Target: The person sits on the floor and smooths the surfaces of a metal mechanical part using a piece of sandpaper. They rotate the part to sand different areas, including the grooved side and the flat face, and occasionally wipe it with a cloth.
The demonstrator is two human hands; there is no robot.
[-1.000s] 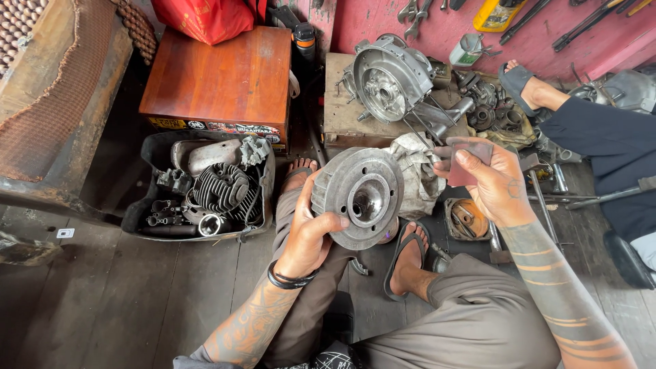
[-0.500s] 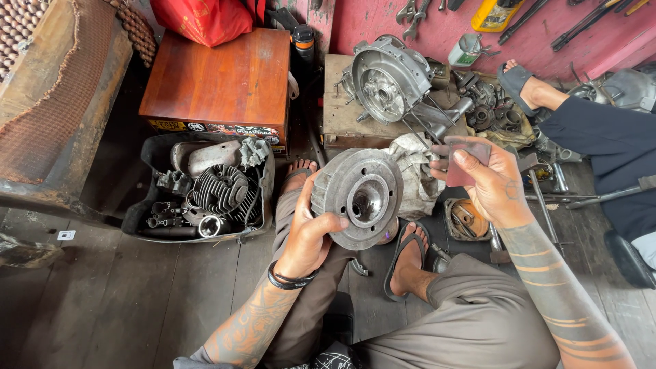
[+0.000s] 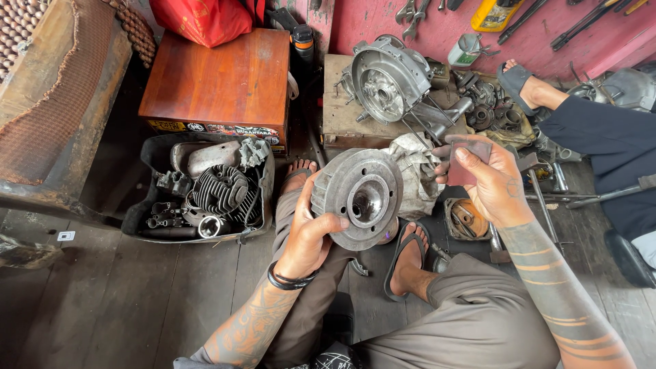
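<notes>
In the left hand [image 3: 311, 236] sits a round metal part [image 3: 361, 197], fingers wrapped tight on its edge. Just right of it, the right hand [image 3: 488, 181] pinches a small dark pad [image 3: 469, 160].

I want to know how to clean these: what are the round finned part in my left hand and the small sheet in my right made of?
The finned part looks like cast metal, probably aluminium: dull grey, matte, with worn ribs. The sheet in the right hand looks like abrasive paper, though that is uncertain: thin, flat, brownish-maroon and unshiny. The left hand grips the part's rim.
</notes>
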